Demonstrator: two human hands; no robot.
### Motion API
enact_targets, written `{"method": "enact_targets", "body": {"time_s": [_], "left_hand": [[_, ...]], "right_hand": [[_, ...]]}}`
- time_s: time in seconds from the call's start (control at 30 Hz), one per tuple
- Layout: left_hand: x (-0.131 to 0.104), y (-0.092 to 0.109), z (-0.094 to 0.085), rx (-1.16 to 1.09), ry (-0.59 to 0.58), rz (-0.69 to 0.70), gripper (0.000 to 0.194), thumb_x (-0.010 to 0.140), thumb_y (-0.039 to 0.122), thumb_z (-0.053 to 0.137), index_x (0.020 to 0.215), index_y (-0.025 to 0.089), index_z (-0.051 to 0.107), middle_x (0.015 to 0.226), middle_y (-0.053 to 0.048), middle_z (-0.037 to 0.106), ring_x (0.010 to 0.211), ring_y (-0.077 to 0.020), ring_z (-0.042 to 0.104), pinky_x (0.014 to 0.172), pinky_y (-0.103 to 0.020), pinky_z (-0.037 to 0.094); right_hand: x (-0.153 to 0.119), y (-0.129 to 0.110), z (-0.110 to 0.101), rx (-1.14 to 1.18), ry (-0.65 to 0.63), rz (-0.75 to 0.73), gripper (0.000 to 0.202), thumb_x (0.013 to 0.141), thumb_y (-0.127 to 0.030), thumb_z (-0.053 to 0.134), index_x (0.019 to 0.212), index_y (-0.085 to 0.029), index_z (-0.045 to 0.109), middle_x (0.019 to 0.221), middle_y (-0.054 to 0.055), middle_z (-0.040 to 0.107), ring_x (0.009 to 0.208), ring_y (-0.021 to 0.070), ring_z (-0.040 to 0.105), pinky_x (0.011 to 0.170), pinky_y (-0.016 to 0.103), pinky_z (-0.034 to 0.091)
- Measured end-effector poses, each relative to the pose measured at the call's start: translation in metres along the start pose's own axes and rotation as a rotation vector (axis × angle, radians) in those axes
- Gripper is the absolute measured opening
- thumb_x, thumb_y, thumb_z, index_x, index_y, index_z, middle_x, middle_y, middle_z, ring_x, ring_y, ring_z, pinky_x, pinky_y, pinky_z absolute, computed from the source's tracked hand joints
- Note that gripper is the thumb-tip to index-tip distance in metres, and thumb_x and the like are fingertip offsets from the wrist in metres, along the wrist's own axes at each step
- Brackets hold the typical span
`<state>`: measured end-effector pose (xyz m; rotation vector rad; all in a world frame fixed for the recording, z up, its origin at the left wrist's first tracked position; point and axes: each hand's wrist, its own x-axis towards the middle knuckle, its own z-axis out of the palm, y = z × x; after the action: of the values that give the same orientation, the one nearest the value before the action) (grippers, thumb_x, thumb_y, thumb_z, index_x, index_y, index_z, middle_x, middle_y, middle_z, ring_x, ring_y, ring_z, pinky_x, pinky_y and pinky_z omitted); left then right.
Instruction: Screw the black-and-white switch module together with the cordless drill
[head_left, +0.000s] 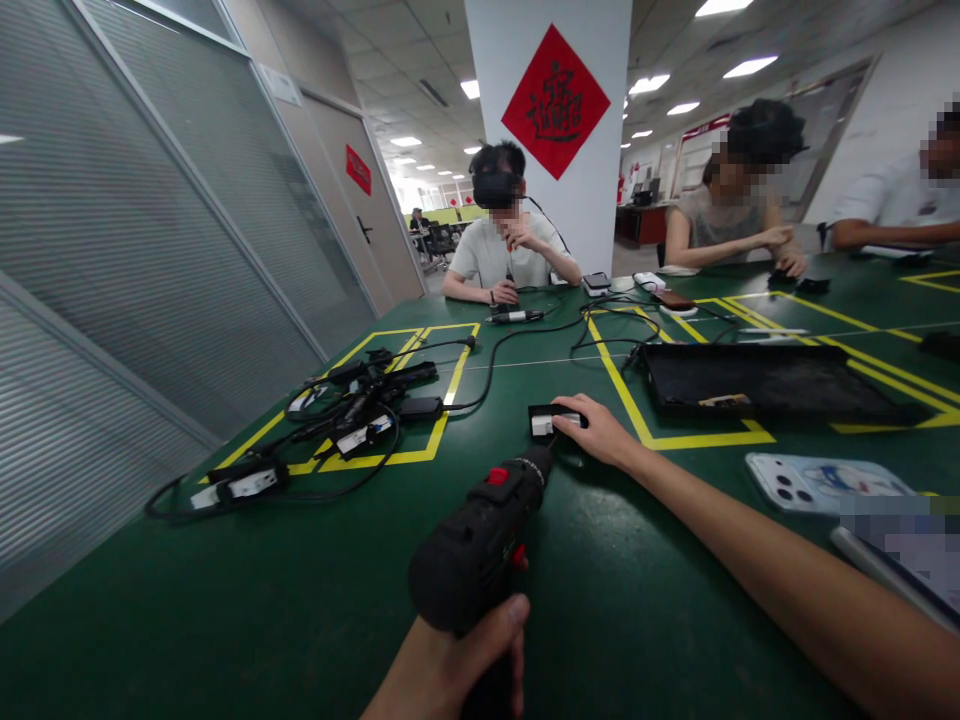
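A black power drill (480, 530) with red buttons points away from me, its chuck close to a small black box with a white label (541, 425). My left hand (480, 650), coming from the bottom centre, is wrapped round the drill's grip. From the right reaches my right hand (592, 430), its fingers closed on the right end of the small black box, which rests on the green table (615, 560). The drill's tip is at the near side of the box; whether they touch cannot be made out.
Black adapters and cables (360, 400) lie in a heap at the left. On the right are a black tray (772, 385), a phone (825, 482) and a tablet-like device (900, 560). A person (506, 240) sits opposite, others at the right. Cables cross the table's middle.
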<state>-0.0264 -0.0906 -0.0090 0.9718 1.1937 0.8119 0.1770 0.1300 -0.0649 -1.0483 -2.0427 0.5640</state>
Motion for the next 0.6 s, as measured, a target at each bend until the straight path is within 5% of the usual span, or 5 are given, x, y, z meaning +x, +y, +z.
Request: {"method": "enact_targets", "body": {"time_s": [0.13,0.27,0.47,0.6], "left_hand": [[0.0036,-0.0053,-0.0004,0.058,0.005,0.012,0.063,0.075,0.051,0.060,0.123,0.012,0.046,0.051,0.000,0.060,0.042,-0.0169,0.056,0.045,-0.028,0.045],[0.0050,-0.0082,-0.0012,0.058,0.013,0.044,0.072,0.074,0.049,0.061,0.133,0.017,0.033,0.054,0.000,0.061,0.038,-0.0170,0.054,0.040,-0.029,0.045],[0.0025,-0.0049,-0.0012,-0.014,0.006,0.013,0.056,0.078,0.047,0.059,0.119,0.015,0.039,0.052,0.002,0.060,0.043,-0.0171,0.059,0.043,-0.027,0.046],[0.0021,-0.0037,-0.0010,-0.018,-0.009,0.014,0.062,0.077,0.048,0.060,0.124,0.016,0.034,0.052,0.003,0.060,0.041,-0.0168,0.058,0.044,-0.028,0.047]], "right_hand": [[-0.0001,-0.0001,-0.0004,0.003,0.002,0.001,0.037,0.086,-0.042,0.052,0.116,-0.022,0.059,0.106,0.007,0.058,0.096,0.0186,0.056,0.088,0.032,0.041],[0.0002,-0.0001,-0.0007,0.004,-0.006,-0.003,0.036,0.086,-0.041,0.052,0.116,-0.022,0.059,0.104,0.006,0.058,0.095,0.0181,0.056,0.087,0.031,0.041],[0.0006,0.0002,-0.0007,0.002,-0.012,0.001,0.037,0.086,-0.040,0.052,0.117,-0.021,0.058,0.105,0.007,0.058,0.096,0.0180,0.055,0.088,0.031,0.040],[-0.0001,-0.0009,-0.0011,0.015,-0.015,0.006,0.036,0.087,-0.040,0.051,0.116,-0.022,0.058,0.105,0.006,0.057,0.096,0.0181,0.056,0.089,0.032,0.040]]}}
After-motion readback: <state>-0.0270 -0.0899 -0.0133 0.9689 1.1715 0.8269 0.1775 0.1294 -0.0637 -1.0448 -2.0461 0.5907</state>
